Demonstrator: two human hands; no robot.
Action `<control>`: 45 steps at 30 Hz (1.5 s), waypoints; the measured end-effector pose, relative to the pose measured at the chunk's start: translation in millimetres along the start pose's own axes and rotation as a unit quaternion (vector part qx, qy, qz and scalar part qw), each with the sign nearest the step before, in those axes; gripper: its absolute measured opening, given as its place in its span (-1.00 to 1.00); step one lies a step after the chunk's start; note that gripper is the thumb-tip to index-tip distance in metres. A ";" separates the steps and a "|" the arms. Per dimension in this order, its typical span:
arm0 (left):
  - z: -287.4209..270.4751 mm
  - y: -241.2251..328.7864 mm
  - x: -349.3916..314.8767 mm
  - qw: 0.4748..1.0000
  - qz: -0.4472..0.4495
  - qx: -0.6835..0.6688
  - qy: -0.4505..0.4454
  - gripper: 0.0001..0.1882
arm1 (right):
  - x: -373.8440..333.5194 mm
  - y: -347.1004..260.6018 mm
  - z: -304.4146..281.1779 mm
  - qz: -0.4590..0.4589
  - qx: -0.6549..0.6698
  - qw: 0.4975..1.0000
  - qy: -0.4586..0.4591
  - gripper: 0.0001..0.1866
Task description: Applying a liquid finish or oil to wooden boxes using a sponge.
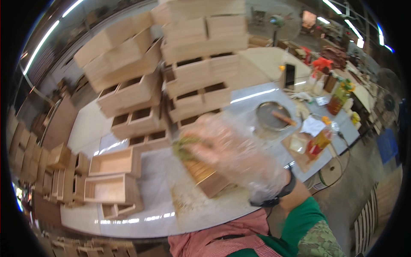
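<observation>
My right hand [227, 150], in a clear plastic glove with a dark band at the wrist, reaches across from the lower right. Its fingers are closed on a crumpled yellow-green cloth [182, 147], pressed against a small wooden box [209, 180]. The box's near part looks darker and wet, with an amber tint. Under it the grey tabletop [158, 188] carries brownish stains. Motion blurs the hand, and its back covers the far part of the box. My left hand is not in view.
Tall stacks of pale wooden drawers [201, 64] stand behind, with several open drawers [107, 188] at left. A round metal pan [265, 115] holds a wooden-handled tool. Bottles of amber liquid [319, 143], a phone [290, 75] and white paper [314, 125] sit at right.
</observation>
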State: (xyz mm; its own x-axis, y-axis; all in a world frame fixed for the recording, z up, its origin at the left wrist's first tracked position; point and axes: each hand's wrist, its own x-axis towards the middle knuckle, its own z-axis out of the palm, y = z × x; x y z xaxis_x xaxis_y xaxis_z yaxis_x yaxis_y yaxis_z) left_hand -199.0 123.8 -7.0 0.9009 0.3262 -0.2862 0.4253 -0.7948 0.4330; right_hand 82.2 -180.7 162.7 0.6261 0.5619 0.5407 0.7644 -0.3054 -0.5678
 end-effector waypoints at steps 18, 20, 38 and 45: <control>3.1 114.2 127.9 0.927 0.331 -0.176 0.017 0.26 | -47.4 55.1 -66.9 -0.037 -0.367 0.918 0.146 -0.61; 39.2 141.8 166.5 0.900 0.350 -0.258 -0.044 0.30 | -43.7 58.6 -65.5 0.128 -0.144 0.971 0.143 -0.61; 14.6 114.4 143.4 0.934 0.220 -0.281 0.004 -0.12 | -105.5 230.0 -97.2 0.342 -0.197 0.909 0.139 -0.75; 25.4 101.6 137.3 0.916 0.214 -0.340 0.003 0.01 | -116.1 273.8 -77.4 0.315 -0.421 0.851 -0.007 -0.67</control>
State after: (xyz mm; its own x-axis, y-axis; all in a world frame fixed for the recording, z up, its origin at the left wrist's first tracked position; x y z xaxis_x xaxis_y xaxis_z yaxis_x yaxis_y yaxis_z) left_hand -34.4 74.8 -24.1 0.9972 0.0644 0.0381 -0.0131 -0.3497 0.9368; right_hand 230.7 -389.1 -7.4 0.9547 0.0907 0.2834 0.1212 -0.9883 -0.0922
